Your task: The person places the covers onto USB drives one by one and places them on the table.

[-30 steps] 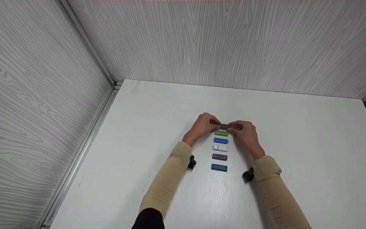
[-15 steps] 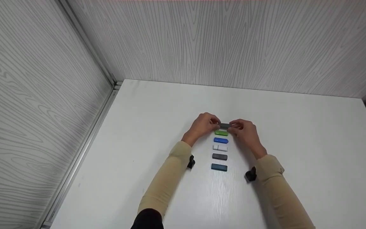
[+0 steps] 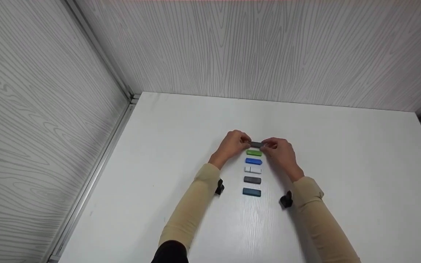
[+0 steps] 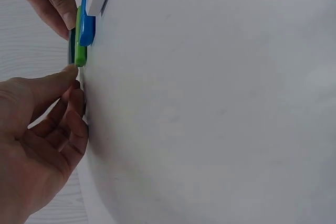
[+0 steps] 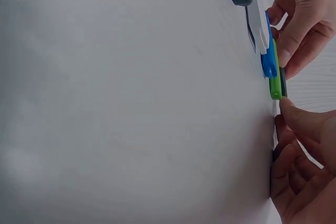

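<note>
At the far end of a column of small flat sticks, which look like USB sticks, lies a dark grey USB stick (image 3: pixel 256 144). My left hand (image 3: pixel 230 145) pinches its left end between thumb and fingers. The right hand (image 3: pixel 280 151) pinches its right end. Just nearer than it lies a green stick (image 3: pixel 254 153), then a blue one (image 3: pixel 253 161). In the left wrist view the green stick (image 4: pixel 80 43) hides most of the dark one. The right wrist view shows the right hand's thumb and curled fingers (image 5: pixel 294 169) low against the table.
Further down the column come a white stick (image 3: pixel 253 170) with a seam, a grey stick (image 3: pixel 252 180) and a dark teal stick (image 3: pixel 251 192). Black wrist cameras hang at both cuffs. The white table (image 3: pixel 181 120) meets wood-grain panels (image 3: pixel 217 54) at the back and left.
Both hands and the dark grey USB stick have shifted very slightly left over the last half second. The grips stay the same, and the other sticks keep their places.
</note>
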`<action>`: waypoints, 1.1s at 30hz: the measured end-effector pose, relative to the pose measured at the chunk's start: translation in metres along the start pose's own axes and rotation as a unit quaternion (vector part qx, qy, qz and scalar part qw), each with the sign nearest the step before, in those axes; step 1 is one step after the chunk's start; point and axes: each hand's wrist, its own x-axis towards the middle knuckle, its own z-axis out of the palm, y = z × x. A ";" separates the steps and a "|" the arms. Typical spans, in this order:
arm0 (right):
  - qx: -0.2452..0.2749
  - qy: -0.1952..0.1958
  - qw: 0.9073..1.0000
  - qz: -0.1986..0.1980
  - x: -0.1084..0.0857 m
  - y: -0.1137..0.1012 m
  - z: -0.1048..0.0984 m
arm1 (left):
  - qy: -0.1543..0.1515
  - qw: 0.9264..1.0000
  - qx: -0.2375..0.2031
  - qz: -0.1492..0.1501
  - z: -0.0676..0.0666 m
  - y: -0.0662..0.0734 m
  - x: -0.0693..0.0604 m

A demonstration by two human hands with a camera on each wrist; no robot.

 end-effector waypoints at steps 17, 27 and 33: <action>0.002 0.009 1.000 0.008 -0.001 0.001 0.005 | 0.023 1.000 0.012 -0.011 0.005 0.000 0.000; 0.078 -0.002 0.996 0.033 -0.015 0.007 -0.003 | 0.027 0.999 -0.025 -0.014 0.000 -0.004 -0.023; 0.019 0.034 0.999 -0.003 -0.042 0.007 -0.020 | 0.051 0.997 0.063 -0.020 -0.014 -0.001 -0.051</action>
